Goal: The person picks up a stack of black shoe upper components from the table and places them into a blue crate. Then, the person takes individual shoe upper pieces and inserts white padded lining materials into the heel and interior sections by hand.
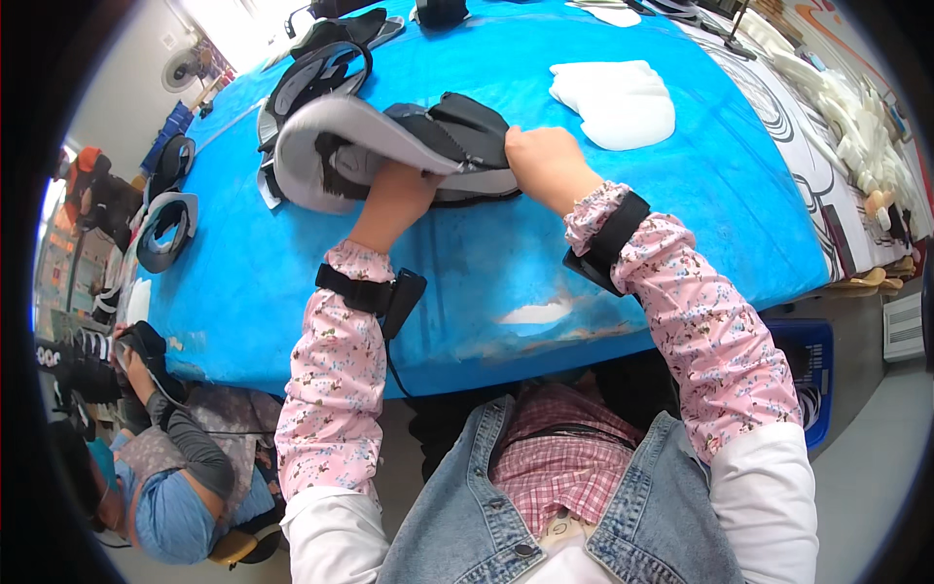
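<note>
Both hands are at a black and light-grey shoe upper (457, 136) over the near middle of the table. My left hand (397, 200) reaches under its broad pale flap, into the opening, and grips it there; its fingertips are hidden by the material. At the upper's dark right end, my right hand (550, 165) is closed, knuckles up, pinching the edge. The wide grey collar flap (326, 146) bends up and over to the left, and the dark inside shows beneath it.
A blue-covered table (681, 243) fills the middle, worn along its front edge. White padding pieces (618, 102) lie right of my hands. More shoe uppers (316, 78) line the left side. Another person (185, 467) sits at lower left. A blue basket (812, 375) stands at right.
</note>
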Demonstrator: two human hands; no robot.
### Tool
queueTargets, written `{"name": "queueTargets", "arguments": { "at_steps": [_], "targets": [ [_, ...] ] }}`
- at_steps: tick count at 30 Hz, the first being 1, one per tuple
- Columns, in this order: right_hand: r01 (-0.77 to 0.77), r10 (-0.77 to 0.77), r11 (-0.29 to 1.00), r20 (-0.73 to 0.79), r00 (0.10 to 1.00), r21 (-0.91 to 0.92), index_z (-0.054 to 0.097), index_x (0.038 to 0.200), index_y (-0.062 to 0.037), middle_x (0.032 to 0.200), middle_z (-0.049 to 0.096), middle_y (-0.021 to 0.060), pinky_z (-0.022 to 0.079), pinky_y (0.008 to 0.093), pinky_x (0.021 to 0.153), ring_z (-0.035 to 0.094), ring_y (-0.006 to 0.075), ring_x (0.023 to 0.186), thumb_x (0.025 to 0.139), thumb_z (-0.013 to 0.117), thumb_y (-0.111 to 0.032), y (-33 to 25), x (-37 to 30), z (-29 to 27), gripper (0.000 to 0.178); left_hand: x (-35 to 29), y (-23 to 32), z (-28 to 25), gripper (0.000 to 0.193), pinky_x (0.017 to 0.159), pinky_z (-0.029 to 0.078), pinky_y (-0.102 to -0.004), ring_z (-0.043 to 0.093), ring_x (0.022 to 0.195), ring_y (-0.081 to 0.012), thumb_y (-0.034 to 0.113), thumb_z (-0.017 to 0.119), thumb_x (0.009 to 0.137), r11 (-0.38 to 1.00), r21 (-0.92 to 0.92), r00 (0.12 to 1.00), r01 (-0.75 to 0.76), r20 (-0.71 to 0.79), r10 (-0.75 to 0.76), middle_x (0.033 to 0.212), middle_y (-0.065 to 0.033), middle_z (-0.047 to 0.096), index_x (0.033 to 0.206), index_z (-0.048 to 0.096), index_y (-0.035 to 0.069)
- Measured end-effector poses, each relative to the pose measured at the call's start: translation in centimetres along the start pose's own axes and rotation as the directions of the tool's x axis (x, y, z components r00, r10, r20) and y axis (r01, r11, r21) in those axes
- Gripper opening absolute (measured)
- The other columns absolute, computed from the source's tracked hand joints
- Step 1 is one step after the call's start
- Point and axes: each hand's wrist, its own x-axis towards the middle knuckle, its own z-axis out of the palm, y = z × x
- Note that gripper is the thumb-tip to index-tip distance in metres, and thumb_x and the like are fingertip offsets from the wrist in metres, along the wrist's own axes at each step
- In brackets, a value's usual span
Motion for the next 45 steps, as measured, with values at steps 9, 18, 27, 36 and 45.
{"name": "queueTargets", "arguments": {
  "at_steps": [9,18,27,36,45],
  "targets": [
    [0.057,-0.043,0.974,0.069,0.997,-0.218,0.054,0.105,0.0102,0.063,0.062,0.0114,0.048,0.0307,0.048,0.063,0.0221,0.057,0.070,0.057,-0.005,-2.7,0.9,-0.8,0.038,-1.1,-6.1,1.9,0.048,0.097,0.032,-0.0418,0.044,0.114,-0.0313,0.031,0.057,0.080,0.983,-0.120,0.989,-0.142,0.019,0.145,0.123,-0.0140,0.048,0.123,0.047,0.011],
    [0.088,-0.070,0.973,0.091,0.993,-0.214,0.054,0.105,0.0120,0.062,0.062,0.0106,0.048,0.0297,0.047,0.063,0.0212,0.057,0.070,0.057,-0.005,-2.7,0.9,-1.1,0.039,-1.6,-6.0,0.5,0.063,0.103,0.025,-0.0388,0.034,0.124,-0.0263,0.034,0.059,0.081,0.911,-0.370,0.957,0.182,0.279,-0.078,0.134,-0.0103,0.036,0.133,0.031,0.012],
    [0.129,-0.127,0.992,0.069,0.989,-0.016,0.053,0.102,0.0144,0.064,0.062,0.0142,0.050,0.0333,0.050,0.063,0.0255,0.058,0.068,0.058,-0.004,-1.4,0.8,-1.7,0.039,-2.1,-4.1,1.4,0.069,0.102,0.030,-0.0359,0.039,0.121,-0.0237,0.031,0.069,0.076,0.976,-0.194,0.983,0.097,0.169,-0.064,0.132,-0.0100,0.040,0.131,0.034,0.009],
    [0.206,-0.209,0.977,0.058,0.976,0.063,0.055,0.088,0.0104,0.065,0.061,0.0154,0.050,0.0349,0.051,0.063,0.0278,0.059,0.067,0.057,-0.003,-1.2,1.0,-2.0,0.024,-2.1,-5.0,1.7,0.070,0.101,0.032,-0.0363,0.043,0.117,-0.0226,0.035,0.073,0.071,0.970,-0.193,0.986,0.147,0.111,-0.127,0.127,-0.0080,0.046,0.127,0.040,0.011],
    [0.196,-0.197,0.980,0.069,0.978,0.031,0.059,0.078,0.0048,0.070,0.062,0.0139,0.050,0.0329,0.053,0.064,0.0259,0.063,0.067,0.059,-0.005,-1.5,1.1,-2.1,0.015,0.3,-0.4,-0.8,0.075,0.100,0.033,-0.0365,0.043,0.117,-0.0222,0.037,0.076,0.066,0.917,-0.333,0.969,0.220,0.184,-0.166,0.126,-0.0075,0.046,0.127,0.040,0.012]
  ]
}}
